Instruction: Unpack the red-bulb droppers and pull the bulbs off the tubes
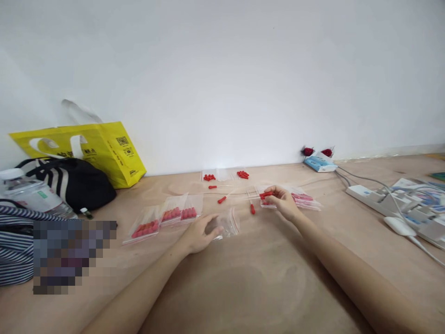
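Observation:
My right hand (281, 202) pinches red-bulbed glass droppers (266, 195), their thin clear tubes pointing left. Behind it lie zip bags (308, 200) with red bulbs inside. My left hand (203, 234) rests with thumb and fingers apart beside a clear zip bag (231, 225); whether it touches the bag I cannot tell. Between the hands and the wall lie loose droppers: one dropper (252, 208) near my right hand, another dropper (221, 200) in the middle, and a third dropper (212, 187) further back. Bags of red bulbs (146, 228) lie left of my left hand.
Red bulbs (209, 177) and more red bulbs (243, 175) lie on bags near the wall. At left stand a yellow bag (120, 153), a black bag (86, 181) and a plastic bottle (33, 197). On the right are a tissue pack (320, 162) and a power strip (392, 208) with cables.

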### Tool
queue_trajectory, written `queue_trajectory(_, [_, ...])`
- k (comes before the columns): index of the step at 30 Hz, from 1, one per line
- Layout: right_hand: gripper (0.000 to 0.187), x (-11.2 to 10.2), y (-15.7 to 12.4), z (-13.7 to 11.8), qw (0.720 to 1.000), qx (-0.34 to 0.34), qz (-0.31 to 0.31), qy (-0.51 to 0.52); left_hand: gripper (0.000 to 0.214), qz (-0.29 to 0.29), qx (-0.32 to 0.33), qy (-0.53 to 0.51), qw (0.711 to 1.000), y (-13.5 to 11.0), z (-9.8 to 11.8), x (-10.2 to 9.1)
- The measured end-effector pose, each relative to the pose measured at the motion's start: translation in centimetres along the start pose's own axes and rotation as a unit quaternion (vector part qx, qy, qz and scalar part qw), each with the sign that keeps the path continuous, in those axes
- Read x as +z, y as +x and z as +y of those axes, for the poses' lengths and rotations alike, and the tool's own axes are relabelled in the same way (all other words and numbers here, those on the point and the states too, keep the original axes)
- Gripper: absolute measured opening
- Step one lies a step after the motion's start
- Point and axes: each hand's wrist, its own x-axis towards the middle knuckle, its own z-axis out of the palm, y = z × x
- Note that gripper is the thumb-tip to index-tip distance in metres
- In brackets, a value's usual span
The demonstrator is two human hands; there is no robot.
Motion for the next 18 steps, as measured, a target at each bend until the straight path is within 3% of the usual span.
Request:
queue_trajectory(4, [0.021, 0.3, 0.5, 1.2, 0.996, -0.029, 0.077, -0.04, 0.031, 0.052, -0.019, 0.079, 0.995, 5.4, -1.6, -0.3])
queue_trajectory(7, [0.019, 1.6, -0.1, 1.8, 0.99, -0.065, 0.068, -0.102, 0.032, 0.056, -0.045, 0.103, 0.992, 10.3, -3.9, 0.1])
queue_trajectory(10, [0.017, 2.5, -0.9, 2.0, 0.957, -0.166, 0.046, -0.233, 0.027, 0.04, -0.06, 0.119, 0.99, 14.0, -6.2, 0.8])
queue_trajectory(13, [0.019, 3.0, -1.2, 2.2, 0.921, -0.24, 0.028, -0.307, 0.028, 0.032, -0.081, 0.136, 0.987, 16.0, -7.9, 1.1])
queue_trajectory(18, [0.021, 3.6, -1.2, 3.2, 0.892, -0.264, -0.024, -0.366, 0.029, 0.015, -0.101, 0.153, 0.983, 17.1, -8.6, 0.8])
